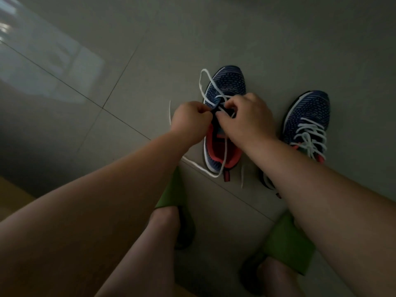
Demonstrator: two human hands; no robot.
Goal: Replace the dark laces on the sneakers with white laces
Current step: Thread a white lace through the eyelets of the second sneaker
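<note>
we see two navy sneakers side by side on a grey tiled floor (85, 50). the left sneaker (227, 84), with a coral lining, lies under both hands. our left hand (189, 121) is curled, fingertips pinching the white lace (205, 82) at the eyelets; our right hand (248, 118) is also curled, pinching the lace at the tongue. loose lace loops over the toe and trails across the heel opening onto the floor. the right sneaker (308, 116), just beside it, is already threaded with a white lace (310, 136). green slippers (287, 241) on our feet sit near the lower edge.
</note>
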